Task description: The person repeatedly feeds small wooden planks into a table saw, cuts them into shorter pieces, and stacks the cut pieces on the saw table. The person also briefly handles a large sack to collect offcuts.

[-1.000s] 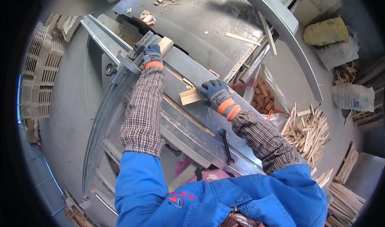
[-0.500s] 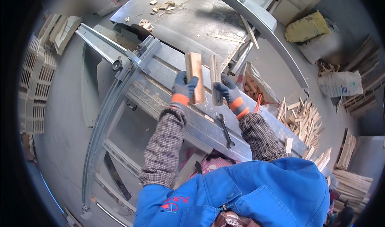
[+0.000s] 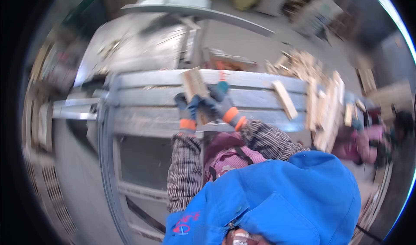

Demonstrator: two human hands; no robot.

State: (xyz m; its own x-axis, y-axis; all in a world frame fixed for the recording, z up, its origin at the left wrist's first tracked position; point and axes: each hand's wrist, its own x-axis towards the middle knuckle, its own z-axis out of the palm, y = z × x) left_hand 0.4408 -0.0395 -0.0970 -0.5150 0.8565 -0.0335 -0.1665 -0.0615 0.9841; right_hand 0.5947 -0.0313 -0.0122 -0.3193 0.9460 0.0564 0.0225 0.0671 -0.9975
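Observation:
Both my hands wear dark blue-grey gloves with orange cuffs and are close together over a slotted metal machine table. My left hand is closed on short wooden blocks, which stand tilted and pressed side by side. My right hand grips them from the right, its fingers touching the left hand. The lower ends of the blocks are mostly behind the gloves. Motion blur hides where one block ends and the other begins.
A lone wood strip lies on the table's right part, near stacked strips. Beyond the table is a heap of offcuts. A metal rail arches over the far side. At the right is a person in pink.
My hands have come together, bringing the two separate blocks side by side. The view has swung to the right, so the table now runs across it and the strips at the right show more.

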